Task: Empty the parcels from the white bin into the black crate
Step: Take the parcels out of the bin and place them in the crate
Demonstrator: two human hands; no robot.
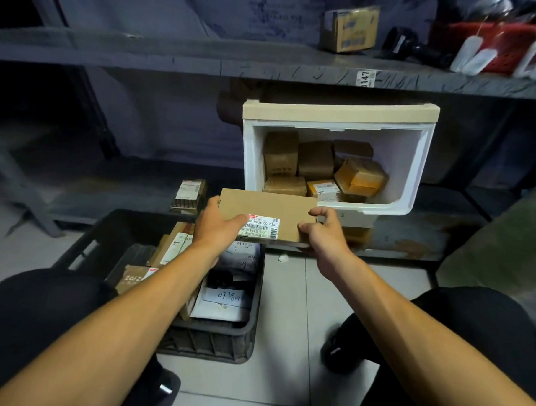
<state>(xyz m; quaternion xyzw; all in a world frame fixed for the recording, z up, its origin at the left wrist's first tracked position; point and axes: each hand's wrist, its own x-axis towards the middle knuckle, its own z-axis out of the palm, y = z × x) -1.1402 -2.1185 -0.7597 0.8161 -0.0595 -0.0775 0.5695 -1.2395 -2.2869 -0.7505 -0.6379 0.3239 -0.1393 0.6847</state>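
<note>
A flat brown cardboard parcel (272, 207) with a white barcode label hangs in the air in front of the white bin (412, 166). My left hand (218, 220) grips its left edge and my right hand (322, 231) grips its right edge. The bin stands on the low shelf, tipped toward me, with several brown and yellow boxes (358, 176) inside. Below and to the left, the black crate (214, 338) sits on the floor between my knees, holding several parcels and white mail bags.
A small labelled parcel (188, 194) lies on the low shelf left of the bin. The upper shelf (205, 59) carries a cardboard box (349, 30) and a red basket (494, 44). Grey floor tiles (287, 295) lie right of the crate.
</note>
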